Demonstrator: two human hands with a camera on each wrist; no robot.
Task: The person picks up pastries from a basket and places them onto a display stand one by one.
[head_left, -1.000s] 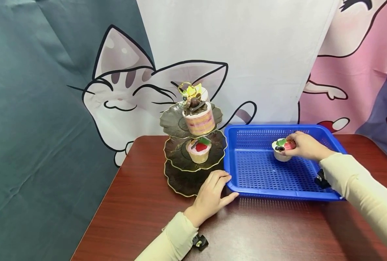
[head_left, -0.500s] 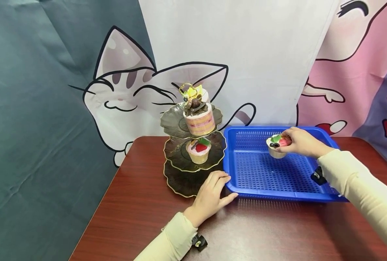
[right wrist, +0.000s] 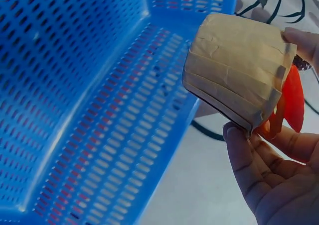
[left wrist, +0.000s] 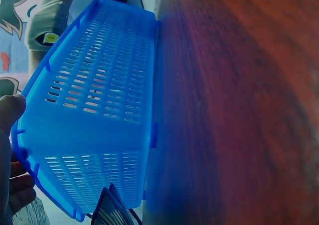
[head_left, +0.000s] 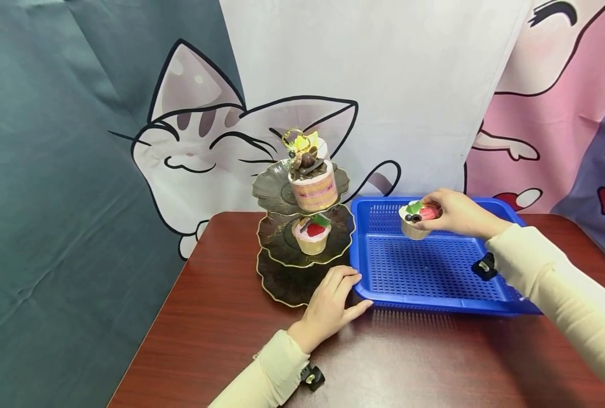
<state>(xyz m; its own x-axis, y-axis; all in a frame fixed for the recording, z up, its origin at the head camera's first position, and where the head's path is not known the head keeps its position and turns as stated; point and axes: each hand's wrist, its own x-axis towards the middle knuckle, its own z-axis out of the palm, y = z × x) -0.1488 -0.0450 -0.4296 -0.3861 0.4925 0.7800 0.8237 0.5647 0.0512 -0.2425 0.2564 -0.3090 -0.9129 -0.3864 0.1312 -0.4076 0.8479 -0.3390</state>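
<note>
In the head view my right hand (head_left: 455, 214) pinches a cupcake (head_left: 412, 229) by its top, raised over the blue plastic basket (head_left: 435, 304). Strawberry, dark berries and a green leaf top it. The right wrist view shows its pale pleated paper wrapper (right wrist: 234, 60), with fingers and thumb gripping near the topping. My left hand (head_left: 328, 309) holds the basket's near left corner, thumb along the front rim and fingers at the left rim. In the left wrist view the thumb (left wrist: 11, 110) lies at the basket's edge.
Left of the basket stands a tiered stand of dark scalloped plates (head_left: 274, 195) with gold edges. A layered chocolate-topped cake (head_left: 315, 191) sits on its top tier, with another dessert behind. A strawberry cupcake (head_left: 311, 241) is on the middle tier. Everything stands on a reddish wooden table (head_left: 200, 340).
My right hand has lifted the cupcake up and moved it left over the basket. The left hand stays at the basket corner, and the stand has not moved.
</note>
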